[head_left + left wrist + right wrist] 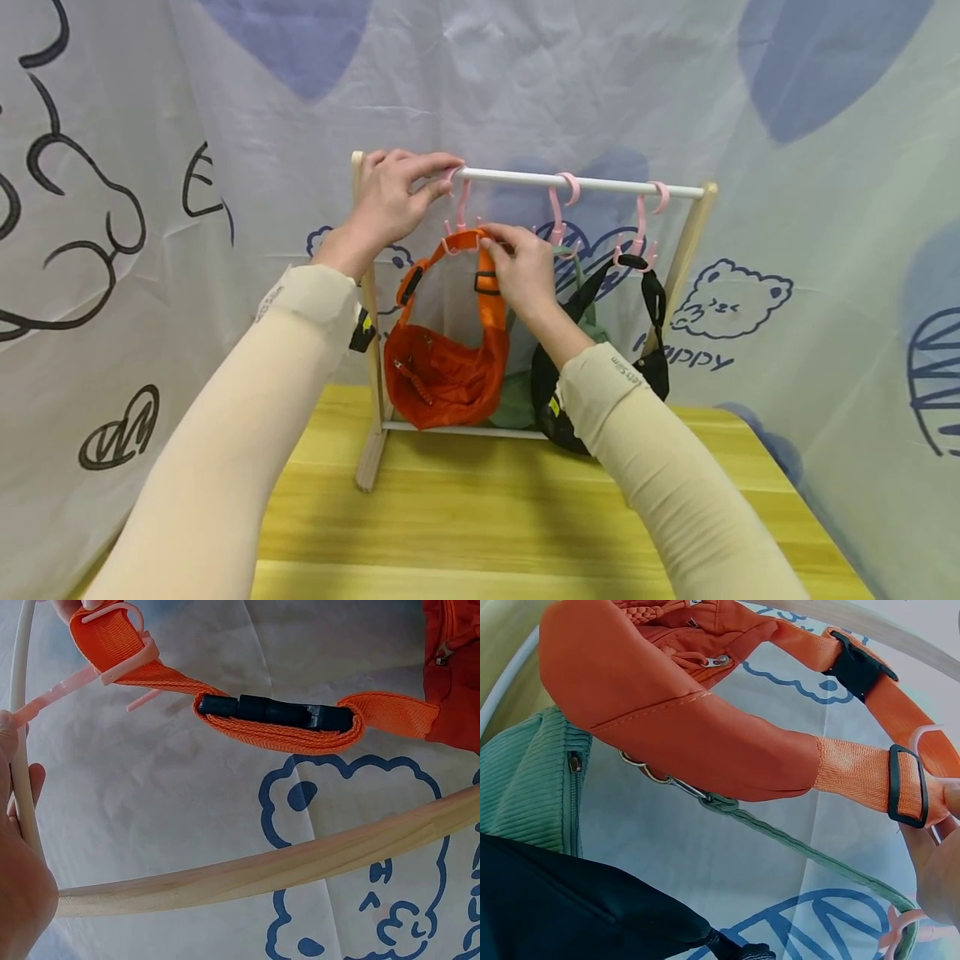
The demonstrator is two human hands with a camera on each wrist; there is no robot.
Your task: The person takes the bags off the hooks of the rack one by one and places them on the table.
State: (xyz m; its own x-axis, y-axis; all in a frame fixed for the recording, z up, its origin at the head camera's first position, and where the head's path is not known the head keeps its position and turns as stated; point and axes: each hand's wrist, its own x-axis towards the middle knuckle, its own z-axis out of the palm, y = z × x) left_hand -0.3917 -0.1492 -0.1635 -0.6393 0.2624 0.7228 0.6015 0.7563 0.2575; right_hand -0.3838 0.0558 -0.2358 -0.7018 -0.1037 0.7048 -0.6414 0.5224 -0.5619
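Observation:
An orange bag (446, 375) hangs by its strap from the left pink hook (462, 204) on the white rail (510, 176) of a wooden rack. My left hand (393, 196) lies over the rail's left end and pinches the top of that hook, thumb in front. My right hand (525, 271) pinches the orange strap (855, 769) between thumb and fingers, just above its black slider (907, 786). A black buckle (274, 712) joins the other side of the strap. In the left wrist view the strap passes through the hook's lower prongs (131, 661).
Right of the orange bag hang a green corduroy bag (532, 784) and a black bag (562, 417), on pink hooks (557, 217). The rack's wooden posts (686, 250) stand on a wooden table (450, 533). Printed cloth (525, 83) surrounds it.

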